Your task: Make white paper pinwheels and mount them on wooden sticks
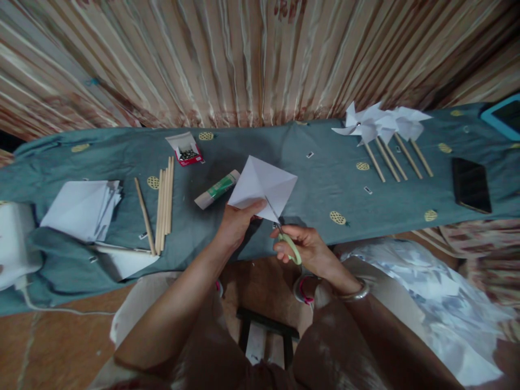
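A white square of paper [264, 179] with crease lines is held over the cloth by my left hand [239, 219], thumb on top at its lower left edge. My right hand [303, 246] has its fingers in the handles of light green scissors [293, 250]. The scissor blades lie across the paper's near corner, pointing toward its middle. Just left of the paper lies a glue stick [218, 189] with a green label. Behind it stands an open red and white box [189, 151] of small metal pieces.
Several wooden sticks [164, 203] and a stack of white paper [83, 208] lie left, near a white device [16, 244] with a cable. Several paper pinwheels [377, 123], a black phone [471, 184] and a blue-framed object [504, 116] are at right. A curtain [252, 65] hangs behind.
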